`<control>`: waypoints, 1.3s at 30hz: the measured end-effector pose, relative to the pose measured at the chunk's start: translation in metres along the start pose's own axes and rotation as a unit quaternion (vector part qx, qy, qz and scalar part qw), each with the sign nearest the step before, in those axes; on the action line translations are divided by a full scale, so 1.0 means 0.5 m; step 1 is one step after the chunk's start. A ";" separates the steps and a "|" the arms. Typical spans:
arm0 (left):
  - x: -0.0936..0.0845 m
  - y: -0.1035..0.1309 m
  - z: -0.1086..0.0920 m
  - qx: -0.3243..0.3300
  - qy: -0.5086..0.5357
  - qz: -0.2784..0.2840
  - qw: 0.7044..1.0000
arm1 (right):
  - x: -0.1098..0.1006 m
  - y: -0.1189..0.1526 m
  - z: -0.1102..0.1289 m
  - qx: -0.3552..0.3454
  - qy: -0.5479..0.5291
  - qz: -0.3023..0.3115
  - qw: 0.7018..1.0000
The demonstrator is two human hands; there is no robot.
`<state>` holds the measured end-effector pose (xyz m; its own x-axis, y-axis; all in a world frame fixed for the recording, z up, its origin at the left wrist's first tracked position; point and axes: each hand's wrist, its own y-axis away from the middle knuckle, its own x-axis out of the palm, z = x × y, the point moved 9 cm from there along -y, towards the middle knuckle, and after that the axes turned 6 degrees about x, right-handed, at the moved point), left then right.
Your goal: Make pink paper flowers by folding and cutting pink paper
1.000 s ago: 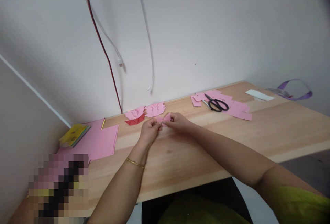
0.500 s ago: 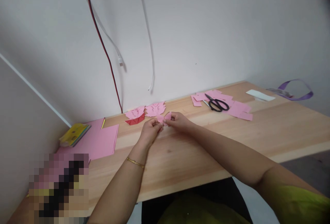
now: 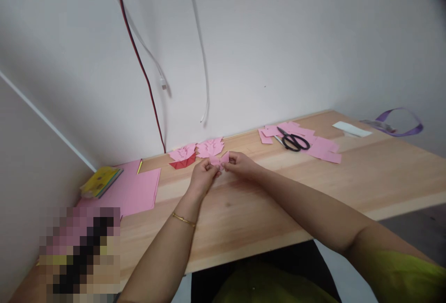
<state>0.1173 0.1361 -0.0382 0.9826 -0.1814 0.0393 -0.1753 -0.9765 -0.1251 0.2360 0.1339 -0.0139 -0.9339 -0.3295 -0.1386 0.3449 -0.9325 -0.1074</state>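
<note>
A small folded piece of pink paper (image 3: 225, 157) is held up between my two hands above the table. My left hand (image 3: 204, 175) pinches its left side, fingers closed. Its right side is gripped between the thumb and fingers of my right hand (image 3: 243, 165). My fingertips hide the lower part of the paper. Just beyond my left hand lie two groups of folded pink paper pieces (image 3: 209, 148) with pointed edges, against the wall. A red folded paper piece (image 3: 183, 161) rests in front of the left group.
Black-handled scissors (image 3: 295, 142) lie on pink paper strips (image 3: 321, 148) at the back right. A white strip (image 3: 351, 129) and purple band (image 3: 404, 131) are farther right. On the left, a yellow packet (image 3: 100, 182) sits on pink sheets (image 3: 139, 191). Cables (image 3: 139, 61) hang along the wall.
The pink paper has shifted slightly left between my fingers, and its two upper flaps show more openly. Both hands keep their hold; the things on the table are unmoved.
</note>
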 end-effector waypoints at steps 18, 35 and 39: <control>0.000 0.007 -0.068 0.105 -0.280 0.009 0.954 | 0.000 -0.002 -0.009 0.009 0.038 -0.010 0.999; 0.002 0.012 -0.062 0.104 -0.326 -0.006 0.940 | 0.000 0.001 -0.004 -0.008 0.114 -0.014 0.993; 0.003 0.011 -0.067 0.107 -0.330 -0.002 0.938 | 0.003 0.000 -0.005 -0.022 0.095 -0.002 0.995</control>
<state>0.1158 0.1267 -0.0058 0.8194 0.0030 -0.5732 -0.2243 -0.9186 -0.3254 0.2346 0.1339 -0.0169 -0.9020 -0.2876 -0.3220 0.3489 -0.9249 -0.1513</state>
